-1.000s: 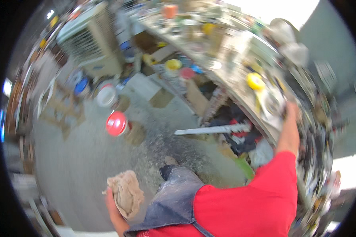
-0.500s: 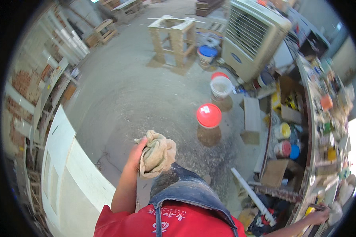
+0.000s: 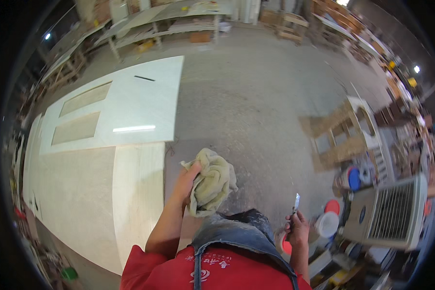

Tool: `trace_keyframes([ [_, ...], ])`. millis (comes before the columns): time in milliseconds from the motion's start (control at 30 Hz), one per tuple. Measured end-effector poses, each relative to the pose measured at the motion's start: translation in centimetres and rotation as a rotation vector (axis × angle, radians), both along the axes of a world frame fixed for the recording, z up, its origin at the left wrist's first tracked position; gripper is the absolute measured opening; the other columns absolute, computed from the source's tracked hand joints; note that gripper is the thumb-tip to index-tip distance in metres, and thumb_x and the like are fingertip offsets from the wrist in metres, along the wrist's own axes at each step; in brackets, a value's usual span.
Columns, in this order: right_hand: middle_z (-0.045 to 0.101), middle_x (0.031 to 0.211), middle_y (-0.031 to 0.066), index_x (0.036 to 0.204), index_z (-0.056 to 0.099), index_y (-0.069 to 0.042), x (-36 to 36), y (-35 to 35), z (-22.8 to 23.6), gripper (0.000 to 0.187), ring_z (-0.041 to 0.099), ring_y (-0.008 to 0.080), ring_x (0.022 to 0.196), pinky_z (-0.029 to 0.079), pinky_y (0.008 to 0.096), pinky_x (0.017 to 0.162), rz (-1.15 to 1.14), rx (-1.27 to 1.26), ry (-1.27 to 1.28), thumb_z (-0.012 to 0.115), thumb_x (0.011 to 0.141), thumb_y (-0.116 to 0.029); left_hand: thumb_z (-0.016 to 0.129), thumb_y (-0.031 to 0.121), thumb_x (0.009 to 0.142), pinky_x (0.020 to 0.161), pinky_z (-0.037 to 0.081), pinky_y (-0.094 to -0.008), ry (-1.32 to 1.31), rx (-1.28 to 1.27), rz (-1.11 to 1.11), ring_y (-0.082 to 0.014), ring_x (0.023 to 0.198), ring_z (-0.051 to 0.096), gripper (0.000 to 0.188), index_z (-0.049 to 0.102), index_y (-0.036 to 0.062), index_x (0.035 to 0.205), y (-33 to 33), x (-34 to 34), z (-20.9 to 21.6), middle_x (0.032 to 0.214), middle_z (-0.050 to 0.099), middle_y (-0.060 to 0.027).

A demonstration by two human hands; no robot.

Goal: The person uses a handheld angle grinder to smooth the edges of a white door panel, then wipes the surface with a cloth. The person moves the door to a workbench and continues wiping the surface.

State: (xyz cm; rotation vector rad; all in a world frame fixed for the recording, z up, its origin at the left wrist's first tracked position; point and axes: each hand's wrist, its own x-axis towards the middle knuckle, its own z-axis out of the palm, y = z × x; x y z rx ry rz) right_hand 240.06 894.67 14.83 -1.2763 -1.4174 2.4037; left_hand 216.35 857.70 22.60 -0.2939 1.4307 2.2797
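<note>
My left hand [image 3: 186, 183] is closed on a bunched beige cloth [image 3: 211, 182], held out in front of my apron above the floor. My right hand [image 3: 297, 228], farther right and lower, is closed round the handle of a small knife-like tool [image 3: 296, 201]. Its bright metal blade points up and away from me; whether it is a putty knife or another blade I cannot tell. Left of the cloth lies a large white panel [image 3: 145, 107] with two rectangular recesses and a short dark strip [image 3: 144, 78] on it. Beneath it are more pale boards [image 3: 77, 186].
A wooden stand [image 3: 345, 133] is on the floor at the right. Near my right hand are a white bucket [image 3: 327, 224], a red lid [image 3: 332, 207], a blue-lidded bucket [image 3: 354, 179] and a large air cooler [image 3: 386, 215]. Long workbenches [image 3: 164, 24] line the back.
My view has swung left, from the cluttered shelf toward the white panels. The right hand has come away from the shelf with the tool. The left hand still holds the cloth.
</note>
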Motion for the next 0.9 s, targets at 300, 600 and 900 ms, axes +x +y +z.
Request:
trace_keyframes([
  [300, 0.067, 0.087, 0.0087, 0.126, 0.059, -0.005, -38.1, 12.3, -1.4, 0.022, 0.054, 0.0136, 0.051, 0.04, 0.0275, 0.044, 0.233, 0.27, -0.007, 0.055, 0.107, -0.015, 0.044, 0.06, 0.105, 0.112, 0.049, -0.0505, 0.165, 0.552, 0.44, -0.0355, 0.132, 0.058, 0.07, 0.049, 0.0089, 0.153, -0.9, -20.0, -2.0, 0.147, 0.059, -0.0169],
  [600, 0.069, 0.097, 0.0113, 0.136, 0.056, 0.002, -76.7, 3.7, 4.6, 0.036, 0.063, 0.0154, 0.066, 0.051, 0.0285, 0.058, 1.151, 0.318, 0.191, 0.056, 0.105, -0.014, 0.038, 0.054, 0.109, 0.113, 0.049, -0.0508, 0.424, 0.522, 1.11, -0.036, 0.132, 0.057, 0.065, 0.049, 0.0071, 0.152, 5.6, -31.2, -2.7, 0.147, 0.058, -0.0173],
  [900, 0.072, 0.095, 0.0125, 0.129, 0.062, 0.003, -97.3, -4.1, 4.5, 0.033, 0.064, 0.0153, 0.065, 0.05, 0.029, 0.055, 1.465, 0.622, 0.191, 0.057, 0.105, -0.019, 0.043, 0.058, 0.106, 0.11, 0.052, -0.05, 0.576, 0.552, 1.594, -0.0339, 0.129, 0.059, 0.065, 0.053, 0.0093, 0.149, 3.9, -40.6, -4.3, 0.142, 0.06, -0.0159],
])
